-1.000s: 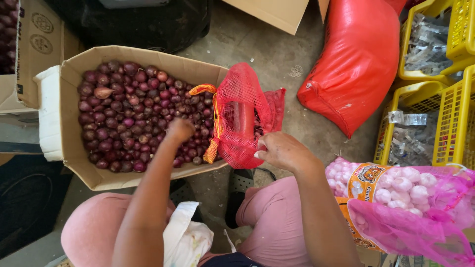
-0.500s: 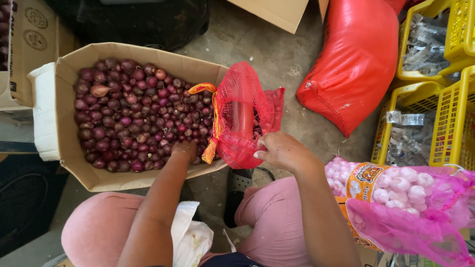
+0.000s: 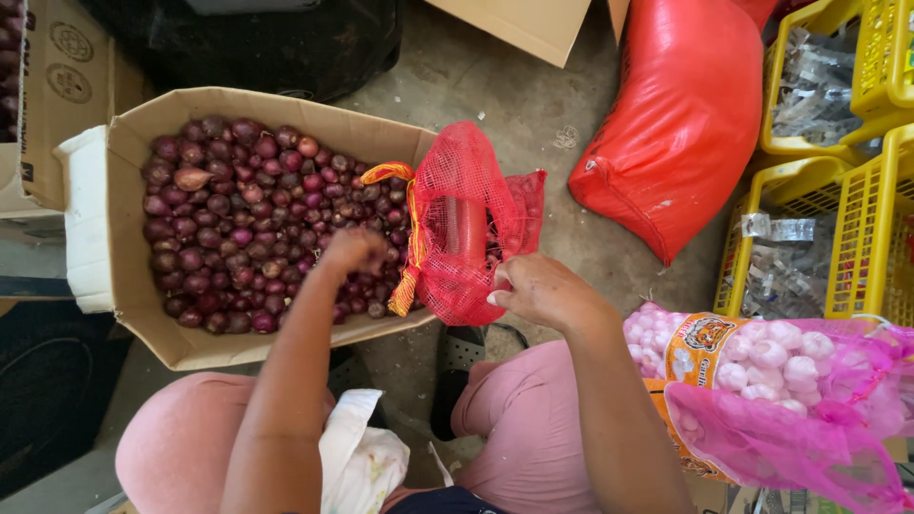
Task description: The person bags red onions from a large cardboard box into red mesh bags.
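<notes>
Red mesh bag [image 3: 466, 224] hangs at the right edge of the cardboard box [image 3: 124, 190], its mouth pinched in the closed grip of the right hand [image 3: 543, 290]. The left hand [image 3: 354, 249] is curled over the small red onions [image 3: 238, 219] inside the box, near its right side; whether its grip has closed on any cannot be told. The box stands on the concrete floor [image 3: 505, 105]. Beyond the bag, a full red sack [image 3: 681, 124] leans on the floor beside yellow crates [image 3: 857, 190]. At the lower right, a pink net bag of garlic [image 3: 781, 381] lies just beside the right forearm.
</notes>
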